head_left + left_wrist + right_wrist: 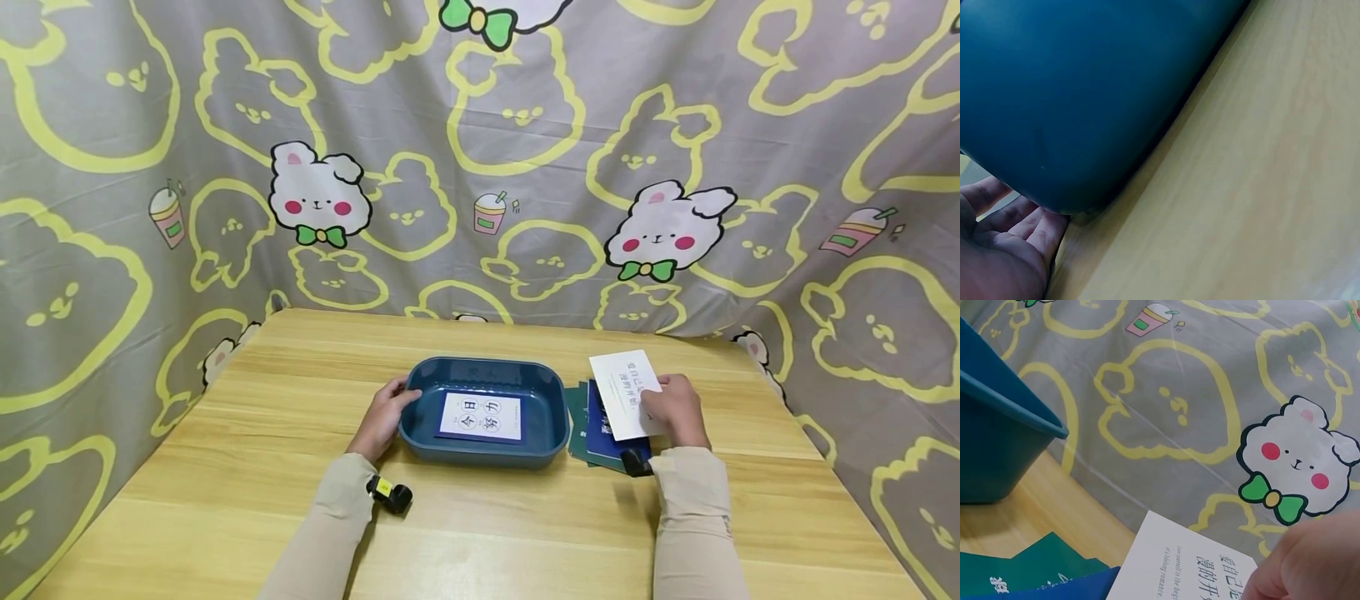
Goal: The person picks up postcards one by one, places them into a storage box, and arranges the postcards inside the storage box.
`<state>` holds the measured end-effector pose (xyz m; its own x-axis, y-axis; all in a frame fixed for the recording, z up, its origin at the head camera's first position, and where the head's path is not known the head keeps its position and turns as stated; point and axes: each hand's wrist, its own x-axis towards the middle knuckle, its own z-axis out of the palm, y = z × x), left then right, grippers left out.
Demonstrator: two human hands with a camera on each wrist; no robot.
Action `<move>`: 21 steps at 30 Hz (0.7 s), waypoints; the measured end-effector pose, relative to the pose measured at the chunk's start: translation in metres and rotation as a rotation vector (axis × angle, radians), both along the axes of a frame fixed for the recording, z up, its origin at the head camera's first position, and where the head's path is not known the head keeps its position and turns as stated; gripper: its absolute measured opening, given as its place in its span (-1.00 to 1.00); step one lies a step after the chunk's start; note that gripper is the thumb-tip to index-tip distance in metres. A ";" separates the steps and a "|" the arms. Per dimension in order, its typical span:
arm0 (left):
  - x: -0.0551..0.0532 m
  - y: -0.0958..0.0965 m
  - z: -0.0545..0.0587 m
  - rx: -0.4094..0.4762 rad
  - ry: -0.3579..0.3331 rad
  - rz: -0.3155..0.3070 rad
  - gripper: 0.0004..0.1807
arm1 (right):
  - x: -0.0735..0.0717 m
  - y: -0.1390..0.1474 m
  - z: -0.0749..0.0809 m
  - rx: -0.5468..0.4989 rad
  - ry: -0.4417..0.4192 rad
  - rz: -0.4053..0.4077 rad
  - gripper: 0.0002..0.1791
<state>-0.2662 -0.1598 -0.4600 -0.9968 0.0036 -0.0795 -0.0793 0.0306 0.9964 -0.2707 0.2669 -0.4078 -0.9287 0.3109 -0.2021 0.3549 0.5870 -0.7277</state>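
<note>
A dark blue rectangular plastic basin (483,457) stands on the table. Inside it lies a white card with a blue border (480,417) and printed characters. At the basin's left end, my left hand (385,414) holds the rim, its thumb over the edge and its other fingers (1041,234) against the outer wall. My right hand (677,408) pinches a white printed card (622,392) by its right edge. Beneath that card, right of the basin, are a blue card (600,433) and several green cards (579,417), partly hidden.
The wooden table (480,533) reaches back to a grey curtain (420,108) with yellow bear outlines, which also hangs at both sides. Black camera mounts (390,493) sit on both wrists.
</note>
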 end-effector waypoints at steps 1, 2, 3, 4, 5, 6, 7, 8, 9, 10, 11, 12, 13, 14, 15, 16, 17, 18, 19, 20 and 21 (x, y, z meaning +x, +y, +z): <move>0.000 0.000 0.000 -0.003 0.000 0.001 -0.54 | 0.000 0.000 0.000 0.006 0.003 0.002 -0.35; 0.000 0.000 0.000 -0.005 -0.001 0.003 -0.54 | 0.000 -0.001 0.001 0.013 0.009 0.008 -0.35; 0.000 0.000 0.000 -0.005 -0.003 0.004 -0.54 | 0.000 -0.001 0.002 0.017 0.016 0.011 -0.35; 0.000 0.000 -0.001 -0.007 -0.001 0.002 -0.54 | 0.000 -0.001 0.002 0.016 0.024 0.011 -0.35; -0.001 0.000 -0.001 -0.009 0.000 0.001 -0.54 | 0.000 -0.002 0.003 0.015 0.031 0.013 -0.35; -0.001 -0.001 -0.001 -0.007 -0.003 0.004 -0.55 | -0.001 -0.002 0.003 0.011 0.037 0.012 -0.36; -0.001 -0.001 -0.001 -0.006 -0.005 0.006 -0.55 | -0.001 -0.003 0.004 0.008 0.042 0.011 -0.36; -0.001 -0.001 -0.001 -0.004 -0.006 0.007 -0.55 | -0.001 -0.004 0.004 0.001 0.046 0.008 -0.36; -0.001 -0.001 -0.001 -0.003 -0.008 0.007 -0.55 | -0.001 -0.004 0.005 -0.008 0.046 0.002 -0.36; -0.001 -0.001 -0.001 -0.003 -0.008 0.006 -0.55 | -0.001 -0.005 0.005 -0.014 0.049 -0.003 -0.36; -0.002 -0.001 -0.001 0.001 -0.013 0.007 -0.55 | -0.001 -0.006 0.006 -0.015 0.052 -0.005 -0.36; -0.002 -0.001 -0.001 0.005 -0.017 0.009 -0.55 | -0.001 -0.006 0.007 -0.014 0.058 -0.007 -0.36; -0.002 -0.001 0.000 0.006 -0.018 0.009 -0.55 | -0.001 -0.007 0.008 -0.009 0.063 -0.006 -0.36; -0.002 -0.001 0.000 0.006 -0.018 0.008 -0.54 | -0.001 -0.008 0.009 -0.007 0.068 -0.006 -0.37; -0.002 0.000 0.000 0.002 -0.013 0.005 -0.54 | 0.000 -0.008 0.010 -0.002 0.074 -0.003 -0.37; -0.002 0.000 0.000 0.002 -0.013 0.005 -0.54 | 0.000 -0.008 0.011 0.003 0.082 0.003 -0.37; -0.001 0.000 0.000 0.001 -0.014 0.007 -0.54 | 0.000 -0.009 0.012 0.007 0.086 0.008 -0.36; -0.001 0.000 0.000 -0.002 -0.014 0.009 -0.54 | 0.001 -0.009 0.013 0.006 0.092 0.012 -0.37; -0.001 0.000 0.000 -0.002 -0.015 0.008 -0.54 | 0.001 -0.010 0.014 0.006 0.097 0.018 -0.36; -0.001 -0.001 0.000 -0.001 -0.015 0.007 -0.55 | 0.001 -0.010 0.015 0.003 0.103 0.020 -0.37; -0.001 0.000 0.000 -0.002 -0.013 0.004 -0.55 | 0.002 -0.011 0.016 0.002 0.110 0.024 -0.37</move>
<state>-0.2671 -0.1603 -0.4601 -0.9957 -0.0005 -0.0926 -0.0925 0.0319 0.9952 -0.2689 0.2562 -0.3922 -0.9524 0.2889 -0.0976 0.2587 0.5958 -0.7603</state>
